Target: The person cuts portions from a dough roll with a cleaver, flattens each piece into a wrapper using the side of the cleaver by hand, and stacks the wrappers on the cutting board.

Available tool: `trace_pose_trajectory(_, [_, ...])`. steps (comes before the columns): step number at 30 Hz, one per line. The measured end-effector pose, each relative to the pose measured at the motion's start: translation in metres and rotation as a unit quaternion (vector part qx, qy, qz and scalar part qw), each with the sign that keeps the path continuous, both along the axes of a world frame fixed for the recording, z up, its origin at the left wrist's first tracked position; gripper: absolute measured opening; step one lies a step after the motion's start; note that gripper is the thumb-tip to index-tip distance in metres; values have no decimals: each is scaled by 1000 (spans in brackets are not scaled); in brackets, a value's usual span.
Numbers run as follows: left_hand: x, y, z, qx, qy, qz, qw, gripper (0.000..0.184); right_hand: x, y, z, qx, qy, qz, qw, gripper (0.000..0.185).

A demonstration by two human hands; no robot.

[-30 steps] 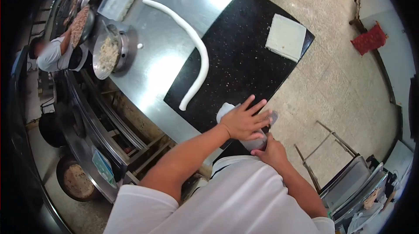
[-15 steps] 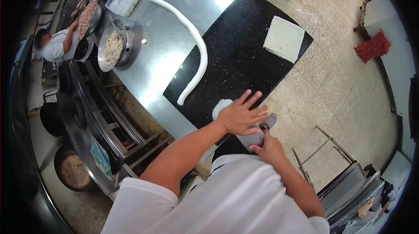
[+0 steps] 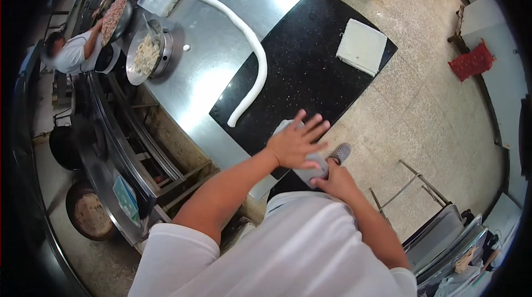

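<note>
My left hand (image 3: pixel 295 143) is spread flat, palm down, at the near edge of the black slab (image 3: pixel 316 59). A white, thin piece (image 3: pixel 284 125), probably dough, shows just beyond it, mostly covered by the hand. Under and beside the left palm lies a broad grey cleaver blade (image 3: pixel 312 170). My right hand (image 3: pixel 336 180) is closed at the blade's right end; its grip there is partly hidden. A long white dough rope (image 3: pixel 259 64) curves from the steel counter (image 3: pixel 205 70) onto the slab.
On the slab's far right corner rests a white square stack or folded cloth (image 3: pixel 361 47). A steel bowl of pale filling (image 3: pixel 147 56) and a small dough bit (image 3: pixel 187 48) sit leftward. At far left, a co-worker (image 3: pixel 77 53) holds a pan of minced meat (image 3: pixel 114 20).
My left hand has slid a little to the left, fingers still spread. The blade and right hand have shifted slightly left with it. The view has moved slightly.
</note>
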State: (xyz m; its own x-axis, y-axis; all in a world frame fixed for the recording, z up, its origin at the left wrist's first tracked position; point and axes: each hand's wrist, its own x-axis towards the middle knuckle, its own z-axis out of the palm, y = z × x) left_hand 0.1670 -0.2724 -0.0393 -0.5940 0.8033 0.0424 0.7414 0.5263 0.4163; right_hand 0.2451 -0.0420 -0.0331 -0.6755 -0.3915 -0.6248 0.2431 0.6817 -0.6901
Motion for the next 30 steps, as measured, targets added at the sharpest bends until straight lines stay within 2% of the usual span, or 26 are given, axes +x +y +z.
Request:
trace_pose_trajectory(1, [-10,2,0,3,-5,-2,1000,68,-10,-5,9,3,-5,-2,1000,64])
trace_pose_trajectory(3, [-22,6,0,-57,35,-47,997,71,-17,-13,26,121,-6,-35,992,65])
trace_pose_trajectory(4, [-22,7,1,-54,18,-53,997,71,-22,-6,12,113,-22,-29,993,65])
trace_pose_trajectory(9, [-102,21,3,-30,94,31,995,73,-102,-2,41,129,53,-12,990,60])
trace_pose_trajectory(12, [-96,11,1,-8,93,8,996,74,-77,-9,27,83,54,-44,994,61])
trace_pose_trajectory(14, [-49,3,-3,-32,54,-12,998,74,-22,-9,9,60,63,-44,995,62])
trace_pose_trajectory(16, [-18,7,-1,6,15,-51,999,72,11,-7,6,22,61,-69,995,63])
trace_pose_trajectory(17, [-28,14,-9,10,11,-53,998,72,7,-4,-1,26,58,-72,995,63])
trace_pose_trajectory(19, [-45,34,-10,2,91,-98,991,70,9,-3,8,113,42,-127,985,63])
trace_pose_trajectory(20, [-58,40,-8,18,88,-86,992,70,7,1,17,120,29,-134,983,63])
trace_pose_trajectory(23, [-90,50,-2,42,154,-57,986,71,-55,13,33,135,99,-92,982,63])
trace_pose_trajectory(26, [-108,40,3,49,185,-26,981,71,-69,6,39,154,116,-75,978,62])
trace_pose_trajectory(28, [-108,30,12,87,210,93,969,72,-56,-3,31,109,176,-137,969,57])
trace_pose_trajectory(29, [-110,23,14,147,180,145,962,74,-40,-9,26,114,163,-135,971,57])
trace_pose_trajectory(30, [-103,20,26,150,171,148,962,74,-26,-14,25,119,170,-159,965,55])
